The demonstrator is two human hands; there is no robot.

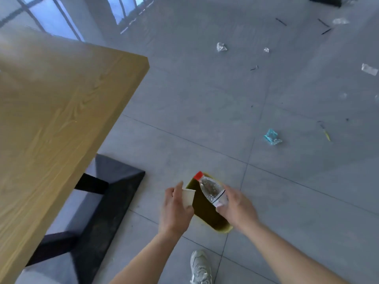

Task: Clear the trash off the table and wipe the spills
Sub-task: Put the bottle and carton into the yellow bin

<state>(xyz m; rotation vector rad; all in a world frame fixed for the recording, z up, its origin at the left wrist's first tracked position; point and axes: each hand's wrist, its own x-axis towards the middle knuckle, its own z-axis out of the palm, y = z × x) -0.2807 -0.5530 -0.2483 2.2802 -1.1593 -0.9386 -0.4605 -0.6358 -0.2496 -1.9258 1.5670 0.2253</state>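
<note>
My left hand [174,212] holds a white paper cup [188,197] tilted on its side above a yellow trash bin [223,229] standing on the floor. My right hand [235,206] grips a clear plastic bottle [212,190] with a red cap, also over the bin's dark opening. The wooden table [57,111] fills the left of the view, and its visible top is bare.
The table's black base [110,191] sits on the grey tiled floor left of the bin. Crumpled plastic wrappers [272,137] and small scraps lie scattered on the floor to the right and far side. My white shoe [201,267] is below the bin.
</note>
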